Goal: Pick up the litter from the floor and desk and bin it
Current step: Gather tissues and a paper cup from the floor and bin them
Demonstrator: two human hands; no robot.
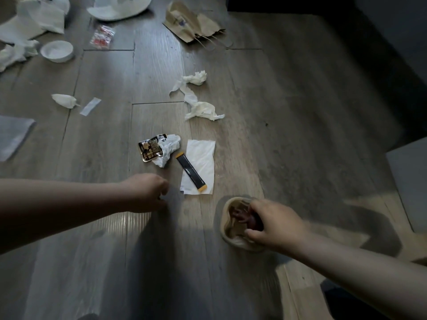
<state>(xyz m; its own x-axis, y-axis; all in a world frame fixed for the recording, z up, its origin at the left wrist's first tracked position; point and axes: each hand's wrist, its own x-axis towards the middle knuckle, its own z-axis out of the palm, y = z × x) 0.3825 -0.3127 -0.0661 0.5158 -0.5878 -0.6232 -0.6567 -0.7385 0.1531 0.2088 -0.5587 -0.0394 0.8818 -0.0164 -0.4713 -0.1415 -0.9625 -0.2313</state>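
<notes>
Litter lies across the wooden floor. My right hand (275, 225) grips the rim of a beige paper cup (231, 234) that has a dark brown crumpled scrap inside. My left hand (145, 192) hovers low with its fingers curled, just left of a flat white napkin (203, 155). Its fingertips are hidden, so I cannot tell whether it holds anything. A black sachet stick with yellow ends (190, 173) lies on the napkin. Beyond my left hand are a gold-and-black wrapper (149, 150) and a crumpled white paper (169, 147).
A torn tissue strip (198, 100) lies farther out. A brown paper bag (191, 24) sits at the back. At the back left are a white bowl (56, 51), a red-and-white wrapper (102, 36), white bags (37, 21) and a small tissue (63, 100). Dark furniture stands on the right.
</notes>
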